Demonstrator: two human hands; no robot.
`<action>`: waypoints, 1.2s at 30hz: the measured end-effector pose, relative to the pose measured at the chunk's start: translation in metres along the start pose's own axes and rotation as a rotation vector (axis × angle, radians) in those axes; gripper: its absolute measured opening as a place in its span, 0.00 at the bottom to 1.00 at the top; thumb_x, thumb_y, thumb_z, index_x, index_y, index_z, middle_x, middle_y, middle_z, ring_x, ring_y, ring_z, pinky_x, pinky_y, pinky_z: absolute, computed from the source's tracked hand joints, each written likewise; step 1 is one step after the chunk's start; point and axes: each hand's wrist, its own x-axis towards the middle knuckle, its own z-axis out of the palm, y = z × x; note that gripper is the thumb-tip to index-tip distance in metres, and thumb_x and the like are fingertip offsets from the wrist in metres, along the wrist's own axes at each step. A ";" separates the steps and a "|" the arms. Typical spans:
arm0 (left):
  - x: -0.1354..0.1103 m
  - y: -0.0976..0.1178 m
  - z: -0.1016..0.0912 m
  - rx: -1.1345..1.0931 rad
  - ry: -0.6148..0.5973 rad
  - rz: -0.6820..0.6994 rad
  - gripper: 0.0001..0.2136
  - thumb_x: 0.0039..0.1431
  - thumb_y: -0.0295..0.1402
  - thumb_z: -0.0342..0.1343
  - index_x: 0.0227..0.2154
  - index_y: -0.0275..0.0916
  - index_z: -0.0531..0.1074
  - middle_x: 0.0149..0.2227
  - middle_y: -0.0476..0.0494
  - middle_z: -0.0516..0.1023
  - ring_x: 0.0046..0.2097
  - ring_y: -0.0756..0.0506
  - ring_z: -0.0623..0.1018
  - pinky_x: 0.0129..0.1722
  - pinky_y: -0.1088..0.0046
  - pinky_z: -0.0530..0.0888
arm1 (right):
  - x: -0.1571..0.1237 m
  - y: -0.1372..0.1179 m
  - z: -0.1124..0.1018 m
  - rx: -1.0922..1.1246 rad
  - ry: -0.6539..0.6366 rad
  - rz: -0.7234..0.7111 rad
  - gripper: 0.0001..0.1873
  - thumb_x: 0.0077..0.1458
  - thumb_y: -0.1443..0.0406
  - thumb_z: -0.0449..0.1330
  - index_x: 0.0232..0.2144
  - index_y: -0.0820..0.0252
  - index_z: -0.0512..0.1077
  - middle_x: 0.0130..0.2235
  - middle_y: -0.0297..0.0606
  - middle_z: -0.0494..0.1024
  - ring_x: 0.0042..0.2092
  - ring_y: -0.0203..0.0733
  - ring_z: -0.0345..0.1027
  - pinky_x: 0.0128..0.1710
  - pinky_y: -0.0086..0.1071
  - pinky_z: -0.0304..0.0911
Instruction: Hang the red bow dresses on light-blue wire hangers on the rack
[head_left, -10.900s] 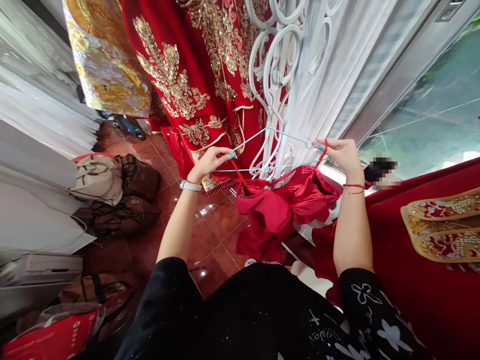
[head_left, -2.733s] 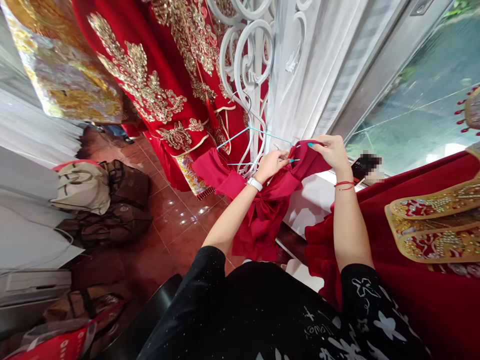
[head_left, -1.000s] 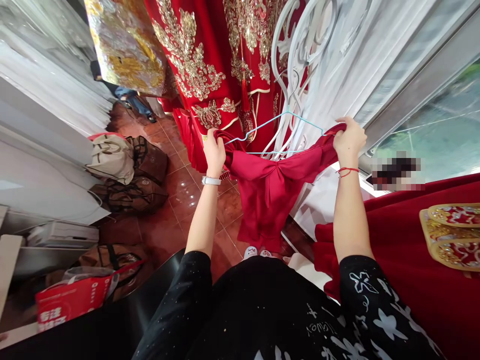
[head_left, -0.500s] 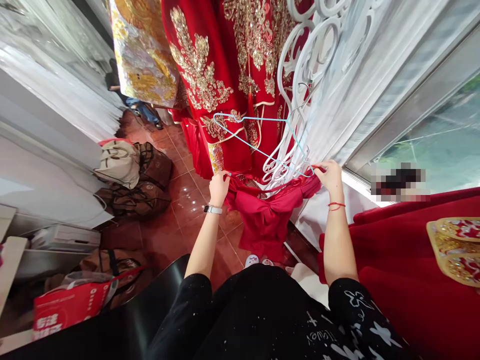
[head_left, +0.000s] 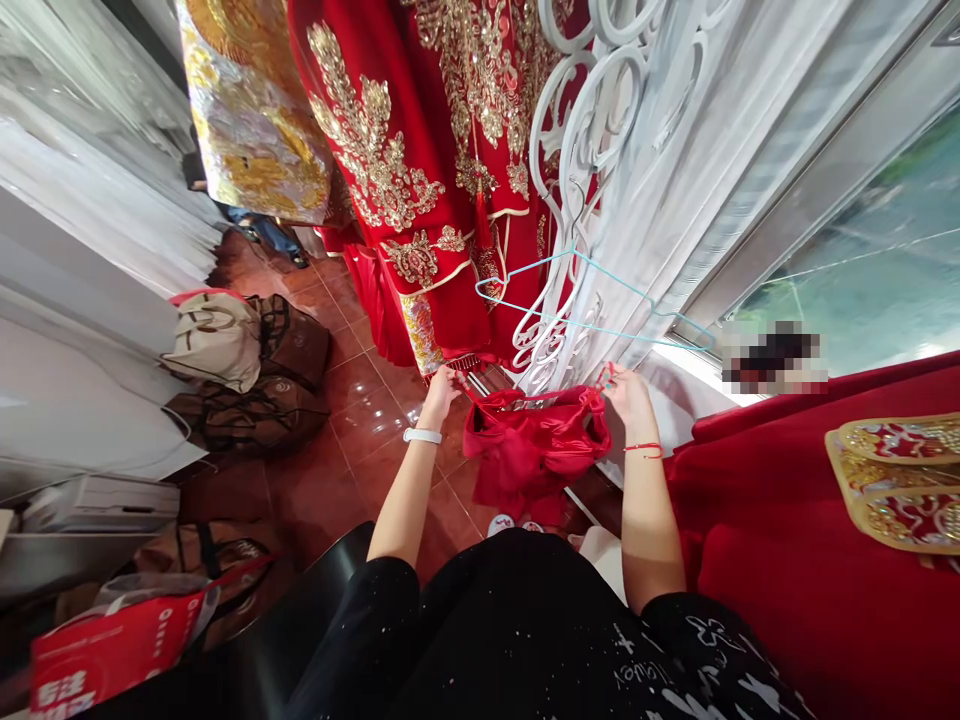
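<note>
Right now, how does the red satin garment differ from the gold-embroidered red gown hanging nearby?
The red satin garment is plain and glossy; the gold-embroidered red gown is covered in gold sequin work. The garment looks smaller, bunched between the left hand and right hand; the gown hangs long. Both are red.

Just past the right hand (head_left: 628, 402), a pixelated patch (head_left: 775, 358) blurs some object (no telling what it is). Between it and the left hand (head_left: 441, 392), the red satin cloth (head_left: 536, 435) bunches too tightly to show its shape. Far right of the grip, the gold-edged embroidered piece (head_left: 892, 483) runs off the frame.
</note>
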 end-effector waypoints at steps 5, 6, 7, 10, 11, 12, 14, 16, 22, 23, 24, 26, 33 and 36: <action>-0.004 0.002 -0.008 -0.328 -0.059 0.042 0.12 0.56 0.30 0.60 0.42 0.34 0.81 0.45 0.37 0.85 0.28 0.54 0.73 0.34 0.74 0.79 | -0.011 -0.011 0.047 0.257 0.024 0.067 0.15 0.42 0.56 0.67 0.36 0.51 0.75 0.47 0.41 0.83 0.29 0.35 0.66 0.23 0.30 0.64; -0.005 0.004 -0.012 -0.386 -0.053 0.080 0.15 0.54 0.31 0.65 0.45 0.35 0.81 0.49 0.37 0.85 0.27 0.55 0.72 0.33 0.75 0.78 | -0.012 -0.017 0.056 0.260 -0.017 0.073 0.16 0.43 0.57 0.67 0.36 0.51 0.76 0.49 0.40 0.83 0.30 0.35 0.68 0.22 0.29 0.63; -0.006 0.006 -0.015 -0.420 -0.048 0.119 0.18 0.52 0.33 0.68 0.46 0.35 0.82 0.50 0.37 0.85 0.27 0.55 0.72 0.31 0.75 0.78 | -0.012 -0.023 0.065 0.257 -0.072 0.081 0.17 0.43 0.57 0.67 0.38 0.50 0.76 0.51 0.40 0.82 0.32 0.37 0.71 0.22 0.30 0.64; -0.008 0.014 -0.023 -0.435 -0.056 0.200 0.25 0.47 0.39 0.74 0.49 0.37 0.83 0.45 0.41 0.86 0.27 0.54 0.75 0.31 0.74 0.78 | -0.015 -0.043 0.086 0.269 -0.275 0.096 0.25 0.40 0.58 0.69 0.45 0.45 0.77 0.54 0.37 0.82 0.42 0.45 0.79 0.28 0.34 0.72; -0.009 0.016 -0.024 -0.436 -0.056 0.218 0.26 0.47 0.41 0.75 0.49 0.36 0.83 0.41 0.42 0.86 0.27 0.54 0.76 0.32 0.73 0.79 | -0.017 -0.048 0.091 0.276 -0.327 0.093 0.27 0.40 0.58 0.70 0.47 0.43 0.77 0.55 0.36 0.82 0.46 0.48 0.79 0.30 0.36 0.74; -0.011 0.018 -0.024 -0.435 -0.052 0.235 0.27 0.47 0.42 0.75 0.50 0.36 0.83 0.39 0.44 0.86 0.28 0.52 0.78 0.33 0.72 0.79 | -0.019 -0.052 0.095 0.277 -0.364 0.088 0.28 0.40 0.58 0.70 0.48 0.42 0.77 0.55 0.35 0.82 0.49 0.50 0.79 0.32 0.38 0.76; -0.015 0.020 -0.025 -0.424 -0.023 0.273 0.27 0.47 0.43 0.75 0.49 0.36 0.84 0.37 0.43 0.86 0.34 0.48 0.82 0.38 0.70 0.81 | -0.024 -0.058 0.102 0.274 -0.380 0.074 0.28 0.40 0.56 0.70 0.48 0.41 0.78 0.54 0.35 0.83 0.52 0.53 0.79 0.35 0.41 0.78; -0.019 0.019 -0.025 -0.397 0.026 0.310 0.26 0.47 0.44 0.75 0.48 0.37 0.85 0.41 0.41 0.87 0.41 0.44 0.85 0.44 0.66 0.83 | -0.027 -0.059 0.106 0.289 -0.340 0.055 0.27 0.41 0.55 0.70 0.47 0.42 0.78 0.53 0.37 0.83 0.53 0.53 0.79 0.37 0.42 0.80; -0.012 0.016 -0.030 -0.306 0.124 0.426 0.22 0.50 0.46 0.73 0.45 0.35 0.86 0.51 0.36 0.86 0.59 0.35 0.82 0.63 0.56 0.77 | -0.025 -0.053 0.097 0.311 -0.210 -0.023 0.22 0.47 0.51 0.67 0.45 0.48 0.77 0.49 0.42 0.84 0.50 0.51 0.80 0.41 0.44 0.80; -0.009 0.017 -0.032 -0.304 0.127 0.436 0.22 0.50 0.46 0.72 0.44 0.36 0.86 0.51 0.37 0.86 0.59 0.34 0.82 0.64 0.55 0.76 | -0.024 -0.052 0.091 0.292 -0.177 -0.033 0.21 0.49 0.50 0.66 0.44 0.49 0.76 0.48 0.42 0.84 0.50 0.51 0.80 0.41 0.43 0.80; -0.005 0.019 -0.036 -0.303 0.123 0.443 0.22 0.50 0.46 0.73 0.44 0.36 0.86 0.50 0.38 0.87 0.59 0.34 0.82 0.64 0.54 0.76 | -0.022 -0.051 0.085 0.267 -0.142 -0.040 0.20 0.50 0.48 0.65 0.43 0.48 0.76 0.47 0.42 0.84 0.49 0.50 0.81 0.41 0.43 0.80; 0.001 0.026 -0.044 -0.290 0.098 0.451 0.23 0.49 0.47 0.73 0.44 0.36 0.86 0.50 0.38 0.87 0.59 0.34 0.82 0.65 0.54 0.75 | -0.019 -0.051 0.072 0.210 -0.103 -0.043 0.20 0.53 0.45 0.62 0.41 0.48 0.76 0.45 0.42 0.83 0.49 0.50 0.81 0.41 0.43 0.80; 0.006 0.074 -0.051 -0.187 -0.130 0.538 0.28 0.48 0.54 0.73 0.45 0.36 0.86 0.51 0.34 0.86 0.59 0.33 0.82 0.66 0.54 0.74 | -0.007 -0.058 0.049 0.047 -0.079 -0.031 0.22 0.56 0.40 0.57 0.36 0.47 0.72 0.40 0.41 0.82 0.44 0.50 0.81 0.40 0.46 0.80; 0.016 0.098 -0.042 -0.068 -0.228 0.583 0.29 0.48 0.53 0.73 0.46 0.35 0.85 0.52 0.33 0.86 0.59 0.32 0.82 0.66 0.52 0.74 | -0.002 -0.056 0.045 0.151 -0.094 -0.048 0.21 0.56 0.41 0.62 0.33 0.49 0.71 0.37 0.38 0.81 0.37 0.44 0.80 0.37 0.41 0.81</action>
